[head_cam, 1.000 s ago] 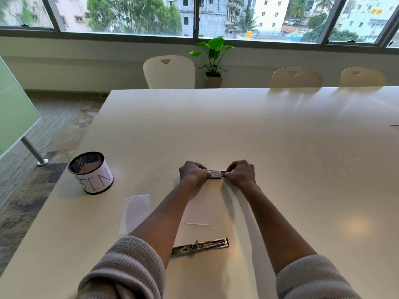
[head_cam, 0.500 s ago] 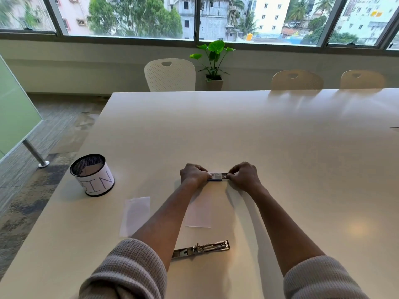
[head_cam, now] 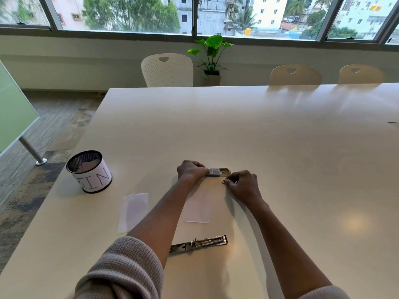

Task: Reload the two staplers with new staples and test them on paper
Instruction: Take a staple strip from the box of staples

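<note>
A small staple box (head_cam: 217,171), its tray slid out to the right, lies on the white table (head_cam: 280,147). My left hand (head_cam: 191,171) grips its left end. My right hand (head_cam: 243,185) is just right of and below the box, thumb and fingers pinched on a small strip of staples (head_cam: 225,181). An opened metal stapler (head_cam: 199,243) lies flat near me between my forearms. Two white paper slips rest on the table: one (head_cam: 132,211) to the left, one (head_cam: 197,209) partly under my left forearm. I see only one stapler.
A black mesh cup labelled BIN (head_cam: 89,171) stands at the left of the table, near its edge. Chairs (head_cam: 167,70) and a potted plant (head_cam: 212,59) stand beyond the far edge under the windows.
My right hand has pulled away from the box toward me and to the right, with a small staple strip pinched in it. The box's tray now shows open. My left hand has stayed put.
</note>
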The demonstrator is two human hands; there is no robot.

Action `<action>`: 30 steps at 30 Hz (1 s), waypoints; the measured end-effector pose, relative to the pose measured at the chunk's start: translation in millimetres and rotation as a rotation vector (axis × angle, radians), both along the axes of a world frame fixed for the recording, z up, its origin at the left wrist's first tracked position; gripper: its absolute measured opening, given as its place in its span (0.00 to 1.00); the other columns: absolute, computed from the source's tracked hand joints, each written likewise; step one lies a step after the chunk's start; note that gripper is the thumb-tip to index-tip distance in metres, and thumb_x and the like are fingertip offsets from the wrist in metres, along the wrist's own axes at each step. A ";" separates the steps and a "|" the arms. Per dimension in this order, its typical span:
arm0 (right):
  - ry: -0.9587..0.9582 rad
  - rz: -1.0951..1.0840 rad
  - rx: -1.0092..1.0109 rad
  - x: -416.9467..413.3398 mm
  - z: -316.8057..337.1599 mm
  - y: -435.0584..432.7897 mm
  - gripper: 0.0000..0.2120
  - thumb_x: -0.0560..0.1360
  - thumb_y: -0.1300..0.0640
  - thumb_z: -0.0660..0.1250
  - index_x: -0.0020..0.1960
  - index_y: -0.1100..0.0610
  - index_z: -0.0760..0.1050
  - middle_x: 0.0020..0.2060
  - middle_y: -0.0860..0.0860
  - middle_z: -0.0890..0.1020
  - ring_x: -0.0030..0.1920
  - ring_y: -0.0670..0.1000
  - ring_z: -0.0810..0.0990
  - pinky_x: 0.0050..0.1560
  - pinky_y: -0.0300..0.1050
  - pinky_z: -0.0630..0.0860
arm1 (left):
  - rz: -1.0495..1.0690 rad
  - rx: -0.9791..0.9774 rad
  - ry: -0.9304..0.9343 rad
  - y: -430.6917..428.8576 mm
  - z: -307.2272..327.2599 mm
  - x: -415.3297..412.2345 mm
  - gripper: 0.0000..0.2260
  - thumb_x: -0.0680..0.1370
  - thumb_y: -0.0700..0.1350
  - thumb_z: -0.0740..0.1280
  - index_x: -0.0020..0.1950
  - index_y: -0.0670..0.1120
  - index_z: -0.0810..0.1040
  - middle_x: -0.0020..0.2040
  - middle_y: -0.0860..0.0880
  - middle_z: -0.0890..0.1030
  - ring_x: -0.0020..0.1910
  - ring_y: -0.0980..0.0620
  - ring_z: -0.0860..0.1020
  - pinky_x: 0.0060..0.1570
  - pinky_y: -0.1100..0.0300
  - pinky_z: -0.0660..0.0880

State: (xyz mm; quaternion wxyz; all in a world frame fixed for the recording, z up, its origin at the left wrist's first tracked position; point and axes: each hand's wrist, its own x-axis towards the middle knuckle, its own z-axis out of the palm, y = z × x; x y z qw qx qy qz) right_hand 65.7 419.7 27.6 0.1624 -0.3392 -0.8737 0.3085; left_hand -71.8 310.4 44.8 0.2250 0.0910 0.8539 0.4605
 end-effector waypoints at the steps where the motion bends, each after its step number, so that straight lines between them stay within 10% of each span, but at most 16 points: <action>1: -0.005 0.003 -0.006 -0.2 0.5 0.7 0.06 0.73 0.57 0.73 0.47 0.56 0.87 0.44 0.53 0.88 0.48 0.53 0.83 0.48 0.35 0.68 | 0.004 0.006 -0.002 -0.6 0.0 0.2 0.10 0.68 0.50 0.78 0.47 0.48 0.87 0.48 0.50 0.86 0.52 0.54 0.81 0.57 0.61 0.78; 11: 0.035 -0.181 -0.165 -10.2 10.9 21.0 0.08 0.75 0.59 0.70 0.50 0.60 0.86 0.48 0.57 0.87 0.54 0.56 0.83 0.61 0.45 0.73 | -0.002 0.019 0.011 -4.3 -0.3 1.9 0.09 0.70 0.47 0.74 0.48 0.48 0.87 0.49 0.48 0.86 0.53 0.52 0.81 0.58 0.58 0.78; 30: -0.012 -0.236 -0.338 -35.8 10.8 18.5 0.07 0.68 0.52 0.77 0.45 0.52 0.87 0.43 0.51 0.87 0.49 0.51 0.83 0.46 0.39 0.73 | -0.002 0.015 0.044 -2.9 -8.5 -3.2 0.11 0.69 0.48 0.79 0.48 0.47 0.87 0.49 0.49 0.85 0.46 0.56 0.78 0.52 0.66 0.75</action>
